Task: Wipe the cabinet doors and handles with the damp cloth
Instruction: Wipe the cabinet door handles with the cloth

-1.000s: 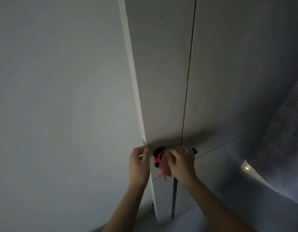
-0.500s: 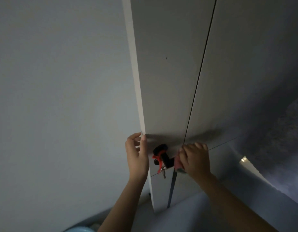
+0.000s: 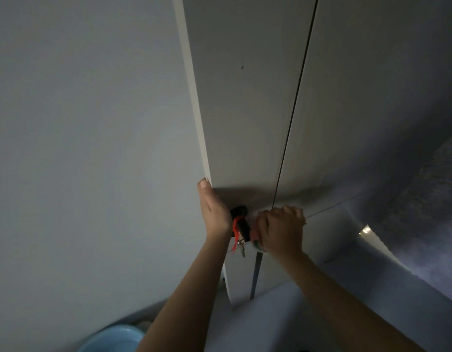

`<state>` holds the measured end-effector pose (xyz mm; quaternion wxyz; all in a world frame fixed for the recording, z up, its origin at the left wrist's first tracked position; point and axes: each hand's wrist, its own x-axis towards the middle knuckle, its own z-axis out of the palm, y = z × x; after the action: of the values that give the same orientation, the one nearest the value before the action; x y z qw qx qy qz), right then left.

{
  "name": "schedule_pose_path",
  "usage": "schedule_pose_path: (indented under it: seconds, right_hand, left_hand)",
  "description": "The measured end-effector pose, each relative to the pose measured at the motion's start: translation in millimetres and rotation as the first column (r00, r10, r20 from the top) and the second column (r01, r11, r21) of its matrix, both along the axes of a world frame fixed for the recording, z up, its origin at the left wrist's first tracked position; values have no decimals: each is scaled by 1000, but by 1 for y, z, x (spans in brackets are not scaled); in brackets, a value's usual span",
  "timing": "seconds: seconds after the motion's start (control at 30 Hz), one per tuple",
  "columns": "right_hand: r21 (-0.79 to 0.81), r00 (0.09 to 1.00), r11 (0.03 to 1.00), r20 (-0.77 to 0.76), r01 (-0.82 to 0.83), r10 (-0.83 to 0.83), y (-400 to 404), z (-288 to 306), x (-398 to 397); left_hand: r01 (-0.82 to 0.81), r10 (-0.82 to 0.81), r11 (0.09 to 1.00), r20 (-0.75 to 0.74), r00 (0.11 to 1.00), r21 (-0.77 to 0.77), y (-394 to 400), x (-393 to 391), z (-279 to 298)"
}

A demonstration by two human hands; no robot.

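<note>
Dim cloth [image 3: 258, 243] mostly hidden in right hand's [image 3: 282, 231] fist; left hand [image 3: 214, 214] grips door [image 3: 241, 110] edge

Dim, grainy; wide-angle edge warp, slight blur.
</note>
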<state>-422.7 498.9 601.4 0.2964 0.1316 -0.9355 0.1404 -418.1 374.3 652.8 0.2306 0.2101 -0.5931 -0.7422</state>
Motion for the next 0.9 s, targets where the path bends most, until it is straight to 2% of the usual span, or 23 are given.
schedule_pose_path:
  seconds: [0.1, 0.23, 0.33, 0.47, 0.6, 0.77, 0.9]
  right_hand:
    - [60, 998, 997, 10, 56, -57, -31, -5, 14]
    - [64, 999, 997, -25, -41, 43, -17, -5, 10]
    - [30, 1000, 1000, -25, 5, -4, -2, 1, 3]
    - [-9, 999, 999, -7, 40, -40, -29, -3, 17]
    - [53, 999, 998, -24, -38, 39, -9, -6, 5]
    - [133, 996, 989, 51, 72, -79, -15, -1, 6]
    - [95, 998, 994, 6, -56, 55, -17, -9, 10]
  left_hand:
    - [-87, 87, 996, -6, 996, -30, 4, -3, -1]
    - [-149, 143, 977, -53, 988, -153, 5, -2, 0]
    - [-102, 98, 988, -37, 994, -118, 2, -5, -5]
    - [4, -5, 997, -9, 1000, -73, -4, -2, -4]
    - [97, -98, 989, -7, 995, -110, -7, 3, -5]
    - [56, -57, 992, -7, 998, -112, -4, 0, -7]
    - [139, -146, 967, -18, 989, -212, -10, 4, -10]
